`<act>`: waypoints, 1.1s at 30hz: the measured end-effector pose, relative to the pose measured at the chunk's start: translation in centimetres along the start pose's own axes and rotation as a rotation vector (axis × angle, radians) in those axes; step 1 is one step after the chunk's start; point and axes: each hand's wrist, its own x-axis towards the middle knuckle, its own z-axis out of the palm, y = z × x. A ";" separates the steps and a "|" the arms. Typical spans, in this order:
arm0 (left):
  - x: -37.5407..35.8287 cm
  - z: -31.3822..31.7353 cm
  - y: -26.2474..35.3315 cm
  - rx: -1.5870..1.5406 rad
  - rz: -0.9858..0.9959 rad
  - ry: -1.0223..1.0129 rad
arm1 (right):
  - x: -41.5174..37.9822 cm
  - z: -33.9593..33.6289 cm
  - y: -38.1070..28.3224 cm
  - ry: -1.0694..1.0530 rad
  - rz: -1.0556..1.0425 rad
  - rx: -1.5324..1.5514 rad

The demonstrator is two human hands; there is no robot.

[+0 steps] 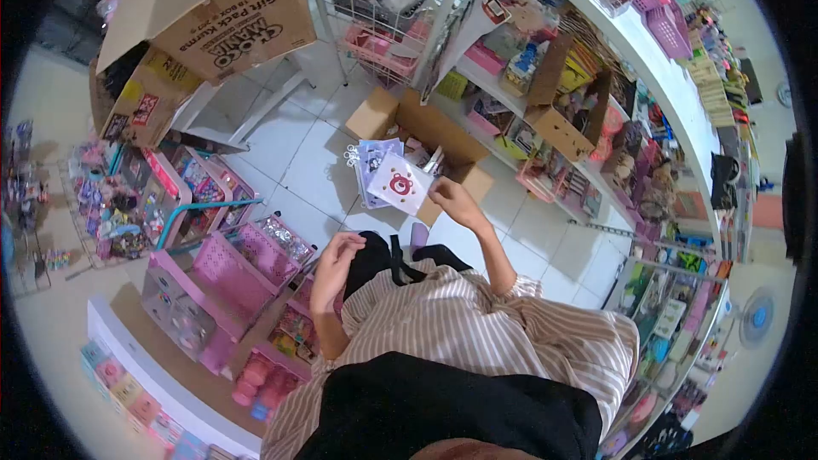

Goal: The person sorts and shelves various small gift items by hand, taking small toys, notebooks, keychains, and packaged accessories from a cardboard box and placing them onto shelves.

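My right hand (457, 204) has its thumb and fingers pinched at the right edge of a flat white square sheet with a red bear print (400, 185). That sheet lies tilted over a stack of lilac and white flat goods (368, 162), with white curly loops at the stack's left side. Just behind them stands an opened cardboard box (452, 129) on the floor, with small packed items inside. Near my left knee, my left hand (338, 262) hovers with loosely bent fingers and nothing in them.
Pink plastic baskets (234, 277) stand at my left. A large carton (234, 21) rests on a white stand at the back left. Crowded white shelves (503, 89) curve along the right, and a wire rack (383, 13) stands behind the box. White tiles (311, 153) cover the floor.
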 end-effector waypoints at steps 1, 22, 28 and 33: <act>0.1 1.1 -0.5 0.020 -0.016 -0.008 | -0.5 -0.9 1.6 0.002 -0.009 0.018; 9.3 -1.4 1.6 0.224 0.077 -0.027 | 1.7 -1.9 6.9 0.013 0.112 0.056; 19.2 -5.0 -13.8 0.035 -0.416 -0.011 | 7.1 5.6 15.6 -0.034 0.175 -0.053; 23.5 -5.1 -28.3 0.036 -0.560 0.032 | 10.8 11.4 23.9 -0.036 0.326 -0.238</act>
